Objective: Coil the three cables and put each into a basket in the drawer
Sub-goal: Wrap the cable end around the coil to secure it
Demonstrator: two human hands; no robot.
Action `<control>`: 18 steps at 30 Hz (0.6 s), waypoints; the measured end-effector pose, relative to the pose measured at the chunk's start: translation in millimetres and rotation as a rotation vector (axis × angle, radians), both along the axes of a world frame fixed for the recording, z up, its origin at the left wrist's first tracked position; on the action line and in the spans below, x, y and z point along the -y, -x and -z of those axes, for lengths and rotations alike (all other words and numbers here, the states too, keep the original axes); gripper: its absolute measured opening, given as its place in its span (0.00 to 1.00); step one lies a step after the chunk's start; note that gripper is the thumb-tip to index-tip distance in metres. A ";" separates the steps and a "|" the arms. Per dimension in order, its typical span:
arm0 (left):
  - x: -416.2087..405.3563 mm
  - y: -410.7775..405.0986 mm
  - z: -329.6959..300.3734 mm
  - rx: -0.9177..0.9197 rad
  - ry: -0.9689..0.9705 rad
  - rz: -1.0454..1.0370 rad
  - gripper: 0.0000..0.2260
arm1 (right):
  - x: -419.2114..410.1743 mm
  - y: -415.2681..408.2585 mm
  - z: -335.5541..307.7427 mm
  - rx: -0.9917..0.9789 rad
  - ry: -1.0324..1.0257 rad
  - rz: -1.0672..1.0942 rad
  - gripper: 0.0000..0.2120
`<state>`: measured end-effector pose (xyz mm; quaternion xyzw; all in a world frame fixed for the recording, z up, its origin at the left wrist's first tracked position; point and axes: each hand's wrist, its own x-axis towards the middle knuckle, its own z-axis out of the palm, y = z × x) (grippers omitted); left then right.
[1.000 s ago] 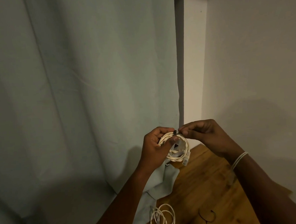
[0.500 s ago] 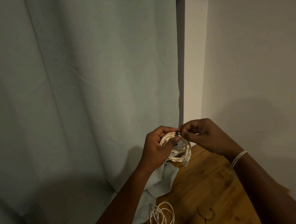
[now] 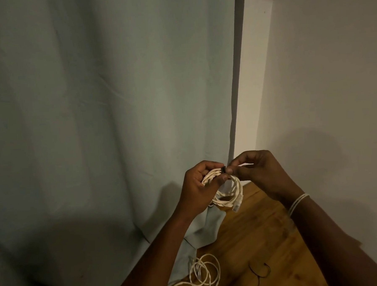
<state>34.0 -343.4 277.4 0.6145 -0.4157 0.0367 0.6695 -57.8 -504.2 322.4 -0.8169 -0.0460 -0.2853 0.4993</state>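
Right hand (image 3: 261, 174) fingers now tighter on tie (image 3: 223, 169), coiled cable (image 3: 226, 189) unmoved

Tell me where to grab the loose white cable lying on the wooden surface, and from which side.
Take the loose white cable where its loops overlap in a bunch, near the hem of the curtain, coming down from above. It lies flat and sprawled on the wooden surface, so a single strand would probably just trail. Both hands are busy with the coiled cable.
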 end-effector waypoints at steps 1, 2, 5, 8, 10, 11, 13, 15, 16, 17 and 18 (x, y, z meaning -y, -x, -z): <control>-1.9 -0.6 -0.5 -0.012 -0.004 0.013 0.11 | -1.4 -0.6 4.6 0.003 -0.074 -0.004 0.10; -3.3 -1.3 -0.6 -0.020 -0.008 0.027 0.11 | -2.9 -1.0 9.5 -0.002 -0.129 -0.015 0.12; -5.8 -1.8 0.9 -0.032 -0.013 0.038 0.12 | -7.3 -1.1 20.5 -0.024 -0.194 -0.069 0.12; -8.1 -4.1 6.8 -0.042 -0.013 0.029 0.13 | -10.9 3.0 25.4 0.008 -0.197 -0.085 0.13; -10.0 -6.6 10.9 -0.048 -0.004 0.037 0.13 | -15.1 6.7 28.8 0.072 -0.160 -0.045 0.13; -10.8 -7.9 12.5 -0.055 0.007 0.047 0.13 | -17.4 8.6 30.0 0.105 -0.129 -0.012 0.12; -11.4 -8.3 14.2 -0.095 0.042 0.084 0.12 | -20.6 11.8 31.1 0.159 -0.056 0.060 0.09; -10.7 -5.0 16.2 -0.199 0.092 0.154 0.10 | -21.7 15.1 31.9 0.201 -0.033 0.128 0.08; -9.3 -3.2 18.5 -0.262 0.115 0.188 0.09 | -21.5 17.2 32.5 0.222 -0.026 0.158 0.08; -7.4 -1.0 20.1 -0.317 0.132 0.212 0.09 | -21.6 20.4 33.5 0.244 -0.009 0.187 0.08; -5.1 -0.1 21.8 -0.356 0.137 0.213 0.09 | -21.8 23.4 34.6 0.264 0.016 0.213 0.08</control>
